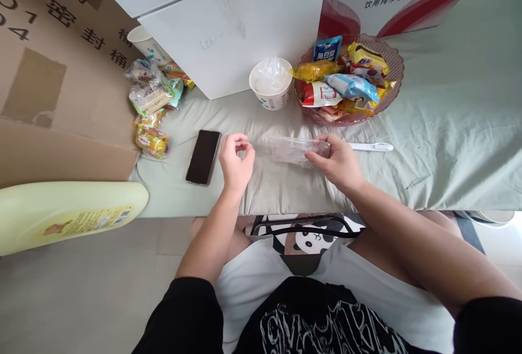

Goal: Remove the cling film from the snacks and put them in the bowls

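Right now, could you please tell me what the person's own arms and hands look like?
The left sleeve and right sleeve are short, black and plain where visible. The left hand and right hand wear no gloves, and no watch or bracelet shows.

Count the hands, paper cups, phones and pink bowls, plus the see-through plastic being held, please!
Hands: 2 (left hand, right hand)
Held clear plastic: 1
Paper cups: 2 (middle cup, left cup)
Phone: 1
Pink bowl: 1
Total: 7
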Available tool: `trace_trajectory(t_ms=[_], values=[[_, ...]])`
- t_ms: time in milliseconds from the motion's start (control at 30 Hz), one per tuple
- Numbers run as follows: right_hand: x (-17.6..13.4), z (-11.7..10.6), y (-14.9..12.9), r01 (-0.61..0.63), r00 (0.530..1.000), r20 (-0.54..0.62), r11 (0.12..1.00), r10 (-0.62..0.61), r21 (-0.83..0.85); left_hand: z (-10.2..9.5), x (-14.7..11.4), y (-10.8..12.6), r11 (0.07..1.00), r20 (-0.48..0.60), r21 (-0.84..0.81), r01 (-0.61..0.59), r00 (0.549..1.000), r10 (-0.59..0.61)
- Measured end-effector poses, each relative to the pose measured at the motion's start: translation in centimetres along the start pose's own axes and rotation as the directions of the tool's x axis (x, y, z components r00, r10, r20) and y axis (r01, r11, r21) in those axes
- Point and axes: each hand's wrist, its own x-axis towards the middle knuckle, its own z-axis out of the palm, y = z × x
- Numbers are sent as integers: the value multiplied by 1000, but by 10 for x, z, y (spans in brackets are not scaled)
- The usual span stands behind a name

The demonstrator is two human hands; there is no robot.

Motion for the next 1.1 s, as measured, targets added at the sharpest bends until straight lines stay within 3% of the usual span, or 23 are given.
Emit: trace_trajectory(t_ms=[67, 133, 233, 267, 300, 333, 400, 500, 567, 633, 700, 767, 867, 933, 1000, 1100], values=[[-4, 2, -3, 82, 997, 6, 997, -82, -7, 9, -11, 14, 1000, 73, 9, 6, 997, -7], [-9, 4, -5, 167, 981, 85, 984, -172, 66, 20, -21, 27, 993, 302, -95, 68, 953, -37], [-14, 4, -7, 107, 937, 275, 928, -214, 356, 32, -25, 36, 933, 629, -278, 230, 778, -4], [-15, 4, -8, 29, 922, 330, 887, -202, 460, 34, -23, 36, 920, 684, -293, 262, 729, 10], [-16, 3, -8, -54, 908, 375, 836, -186, 546, 33, -20, 36, 922, 705, -283, 264, 709, 13], [-16, 1, -9, -126, 897, 408, 784, -172, 608, 31, -14, 35, 937, 694, -259, 234, 720, 12], [-14, -2, -10, -216, 883, 447, 717, -147, 663, 22, 5, 36, 977, 591, -193, 92, 805, 41], [-11, -7, -12, -272, 890, 452, 714, -68, 645, 10, 51, 46, 984, 321, -34, -175, 931, 176], [-8, -8, -11, -291, 899, 439, 739, -7, 607, 9, 92, 56, 960, 167, 80, -269, 953, 253], [-5, -9, -10, -281, 911, 412, 761, 20, 584, 18, 133, 64, 919, 88, 181, -350, 936, 340], [-2, -10, -8, -261, 920, 391, 773, 19, 578, 38, 168, 68, 887, 198, 279, -368, 926, 322], [-1, -12, -7, -246, 925, 380, 783, 13, 571, 61, 193, 67, 851, 409, 390, -353, 894, 183], [0, -15, -6, -238, 924, 382, 797, 10, 555, 89, 212, 63, 768, 623, 567, -298, 765, -163], [0, -17, -6, -240, 917, 398, 800, 1, 551, 96, 216, 60, 789, 671, 565, -243, 692, -267], [1, -17, -6, -244, 911, 413, 797, -8, 553, 94, 215, 55, 878, 660, 446, -171, 726, -194], [2, -18, -7, -255, 909, 416, 792, 1, 554, 87, 210, 45, 959, 554, 247, -140, 833, -21]])
